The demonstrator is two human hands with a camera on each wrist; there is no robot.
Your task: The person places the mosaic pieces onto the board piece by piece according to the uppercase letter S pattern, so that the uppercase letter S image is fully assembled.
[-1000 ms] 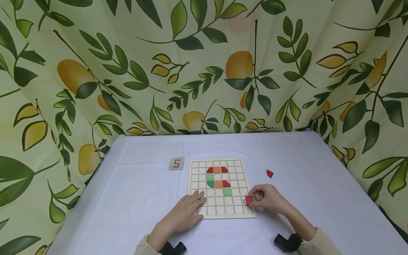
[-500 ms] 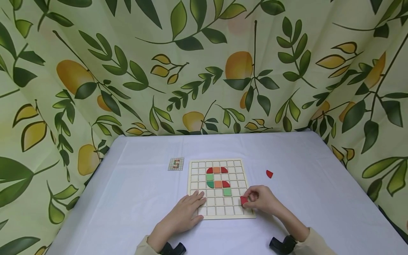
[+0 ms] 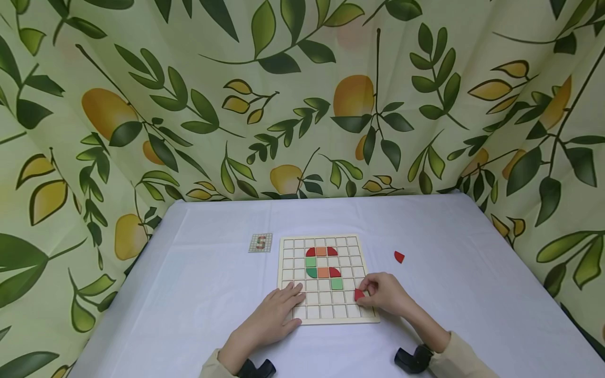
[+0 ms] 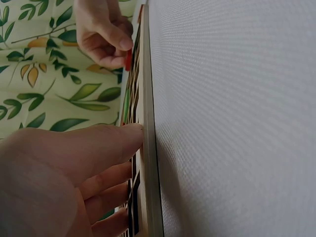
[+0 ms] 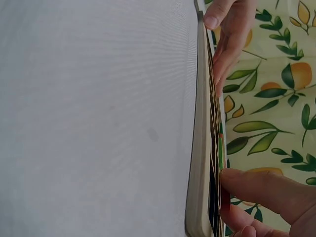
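Observation:
A square wooden grid board [image 3: 326,313] lies on the white table. In its cells sit red quarter-round tiles, orange square tiles [image 3: 323,272], light green squares [image 3: 336,284] and a dark green quarter-round tile. My left hand [image 3: 271,317] rests with straight fingers on the board's front left edge. With thumb and fingertips my right hand [image 3: 386,295] pinches a red tile [image 3: 358,295] over the board's right side; the fingers partly hide its shape. The same red tile [image 4: 129,60] shows edge-on in the left wrist view.
Behind the board at the left lies a small pattern card [image 3: 260,243] with an S-like figure. A loose red quarter-round tile [image 3: 399,256] lies right of the board. A leaf-and-fruit printed curtain [image 3: 302,105] hangs along the table's far side.
My right hand has moved left with the red tile, from the board's right border to over its right-hand cells. My left hand has stayed in place.

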